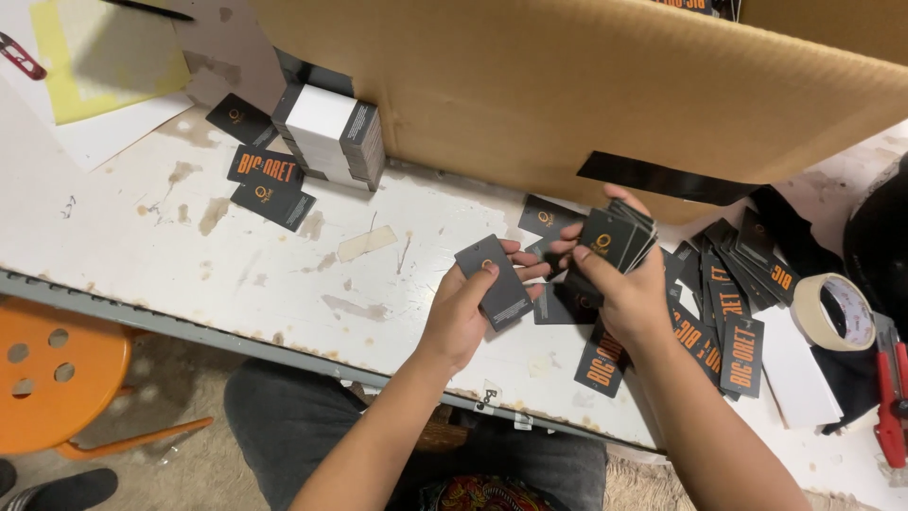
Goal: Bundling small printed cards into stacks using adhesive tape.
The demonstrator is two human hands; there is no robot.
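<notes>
Left hand point(461, 312) grip pinching one dark card point(494, 281); right hand point(629, 293) grip clasping a card stack point(617, 237), above surface's point(142, 237) near edge.

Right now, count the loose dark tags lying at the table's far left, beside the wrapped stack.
3: one tag nearest the wall, one just below it beside the wrapped stack, one closest to the table edge. More may hide behind the stack.

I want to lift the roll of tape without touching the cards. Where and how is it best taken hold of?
Grip the roll of tape at its rim, one finger inside the open core and the thumb on the outer wall, coming from above. It seems to lie flat with the hole facing up. Its right side looks best: the red tool sits just beyond, but the dark cards crowd the left.
</notes>
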